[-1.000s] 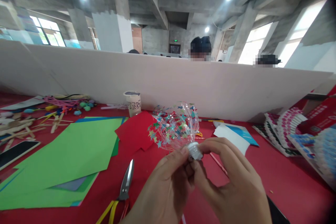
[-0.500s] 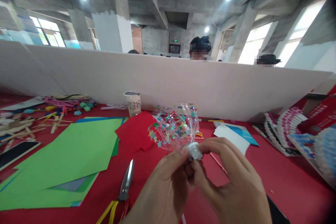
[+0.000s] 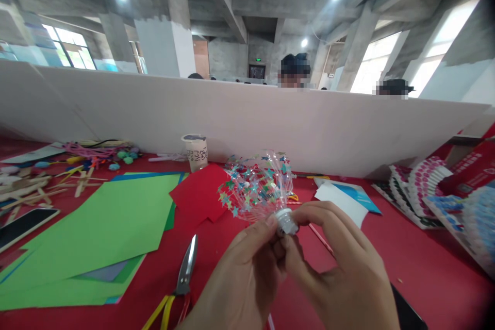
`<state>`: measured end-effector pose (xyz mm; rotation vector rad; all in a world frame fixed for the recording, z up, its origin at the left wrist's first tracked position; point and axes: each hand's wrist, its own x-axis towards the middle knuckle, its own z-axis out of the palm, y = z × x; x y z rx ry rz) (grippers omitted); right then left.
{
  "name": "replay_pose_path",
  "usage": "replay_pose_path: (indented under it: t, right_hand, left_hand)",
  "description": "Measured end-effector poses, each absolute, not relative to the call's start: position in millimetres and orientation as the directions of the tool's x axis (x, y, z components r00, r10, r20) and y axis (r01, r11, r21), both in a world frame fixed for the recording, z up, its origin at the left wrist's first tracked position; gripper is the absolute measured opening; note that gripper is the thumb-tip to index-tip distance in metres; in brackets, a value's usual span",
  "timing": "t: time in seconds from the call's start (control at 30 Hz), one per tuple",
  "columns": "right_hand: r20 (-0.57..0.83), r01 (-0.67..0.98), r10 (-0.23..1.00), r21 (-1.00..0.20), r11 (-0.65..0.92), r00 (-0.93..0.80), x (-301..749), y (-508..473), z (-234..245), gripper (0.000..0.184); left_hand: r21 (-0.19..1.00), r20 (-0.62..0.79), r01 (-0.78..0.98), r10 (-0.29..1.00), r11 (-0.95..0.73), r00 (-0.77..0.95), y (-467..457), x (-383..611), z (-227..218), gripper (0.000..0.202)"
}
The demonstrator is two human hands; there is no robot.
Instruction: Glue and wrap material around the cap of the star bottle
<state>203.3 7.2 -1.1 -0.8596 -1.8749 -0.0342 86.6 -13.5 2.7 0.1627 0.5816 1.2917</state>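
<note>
Between my two hands is a bunch of clear strands dotted with small shiny stars (image 3: 253, 185), gathered at its base into a whitish, tape-like wrapped end (image 3: 286, 220). My left hand (image 3: 247, 263) pinches that end from the left with thumb and fingers. From the right, my right hand (image 3: 340, 263) grips the same end between thumb and forefinger. The strands fan out upward and to the left, above the red table. What the lower fingers touch behind the wrapped end is hidden.
Scissors with yellow handles (image 3: 185, 273) lie left of my hands. Further left are green paper sheets (image 3: 104, 227), a phone (image 3: 25, 227) and wooden sticks (image 3: 27, 188). A paper cup (image 3: 196, 153) stands by the white partition (image 3: 240, 118). Fan-shaped crafts (image 3: 421, 191) lie right.
</note>
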Motion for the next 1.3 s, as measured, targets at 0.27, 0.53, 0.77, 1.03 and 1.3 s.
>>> replay_pose_path:
  t: [0.27, 0.53, 0.77, 1.03, 1.3]
  right_hand:
    - [0.793, 0.575, 0.571, -0.371, 0.729, -0.212, 204, 7, -4, 0.018]
    - [0.686, 0.627, 0.704, -0.470, 0.621, -0.182, 201, 11, -6, 0.012]
    - [0.581, 0.666, 0.791, -0.515, 0.540, -0.193, 201, 19, -9, 0.009]
    - [0.638, 0.626, 0.744, -0.503, 0.596, -0.197, 201, 22, -7, 0.013]
    - [0.879, 0.355, 0.453, -0.380, 0.854, -0.147, 197, 23, -15, 0.031]
  left_hand:
    - [0.418, -0.383, -0.859, 0.915, 0.297, 0.129, -14, 88, 5, 0.014]
    - [0.359, -0.424, -0.878, 0.893, 0.317, 0.149, -10, 89, 3, 0.017]
    - [0.274, -0.419, -0.903, 0.886, 0.331, 0.197, -1, 90, -13, 0.014]
    - [0.384, -0.319, -0.874, 0.931, 0.296, 0.175, -1, 89, -17, 0.013]
    - [0.613, -0.093, -0.787, 0.995, 0.073, 0.019, -14, 83, -4, 0.009]
